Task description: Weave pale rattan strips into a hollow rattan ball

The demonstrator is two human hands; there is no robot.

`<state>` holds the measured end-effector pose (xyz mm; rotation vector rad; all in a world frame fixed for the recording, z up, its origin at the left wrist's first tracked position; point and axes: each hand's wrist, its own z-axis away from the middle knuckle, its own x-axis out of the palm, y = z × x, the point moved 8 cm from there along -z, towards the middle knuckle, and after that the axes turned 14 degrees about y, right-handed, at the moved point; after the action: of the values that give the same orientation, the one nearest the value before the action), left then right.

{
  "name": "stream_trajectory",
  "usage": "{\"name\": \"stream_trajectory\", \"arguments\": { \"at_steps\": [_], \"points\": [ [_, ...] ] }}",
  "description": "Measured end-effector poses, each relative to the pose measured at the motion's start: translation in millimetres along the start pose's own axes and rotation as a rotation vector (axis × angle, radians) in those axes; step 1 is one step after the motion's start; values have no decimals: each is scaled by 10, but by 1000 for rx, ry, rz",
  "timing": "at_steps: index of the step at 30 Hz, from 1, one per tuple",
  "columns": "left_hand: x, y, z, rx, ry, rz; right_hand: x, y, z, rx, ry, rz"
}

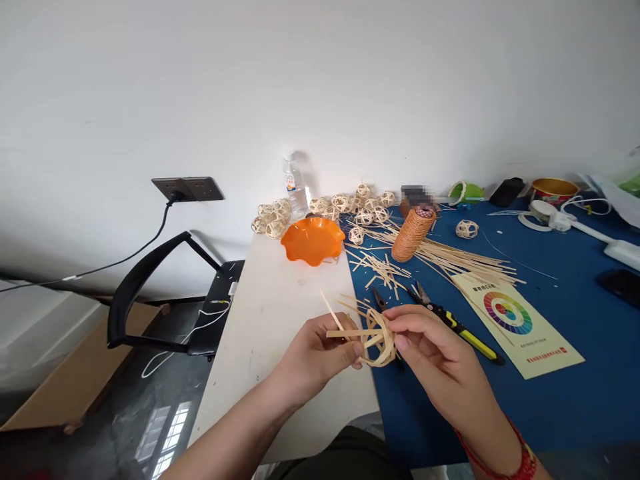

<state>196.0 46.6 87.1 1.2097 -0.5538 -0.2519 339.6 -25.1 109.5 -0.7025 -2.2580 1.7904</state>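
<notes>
A partly woven ball of pale flat strips [380,343] is held between my hands above the table's front part, with loose strip ends sticking out to the left and up. My left hand [323,350] pinches its left side, thumb on top, one strip standing up past the fingers. On the ball's right side, the thumb and forefinger of my right hand [433,347] grip the woven strips. Just behind the ball lie dark-tipped pliers [380,300], partly hidden by it, and yellow-and-black cutters [463,330].
An orange wavy dish [313,241], finished woven balls [343,203] and a water bottle [296,187] stand at the back. Cut strips [385,267], an orange twine spool [413,235] and a colour-wheel card [520,327] lie right of them. A black chair [210,313] is at left.
</notes>
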Motion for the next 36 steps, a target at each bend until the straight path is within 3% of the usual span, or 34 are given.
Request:
{"name": "stream_trajectory", "arguments": {
  "at_steps": [6,13,22,29,32,36],
  "points": [
    [-44,-123,-34,-155,77,41,-1,27,35,-11,-19,48],
    [-46,-147,-83,-195,85,-70,9,119,48,49,30,25],
    [-61,-151,-124,-129,125,-214,24,310,72,186,112,-14],
    [-81,-166,-169,-74,147,-289,34,327,52,226,149,-84],
    [-74,-101,-158,8,169,-333,33,338,61,224,150,-139],
    [-12,95,-39,220,197,-476,8,385,105,201,139,-248]
  ]
}}
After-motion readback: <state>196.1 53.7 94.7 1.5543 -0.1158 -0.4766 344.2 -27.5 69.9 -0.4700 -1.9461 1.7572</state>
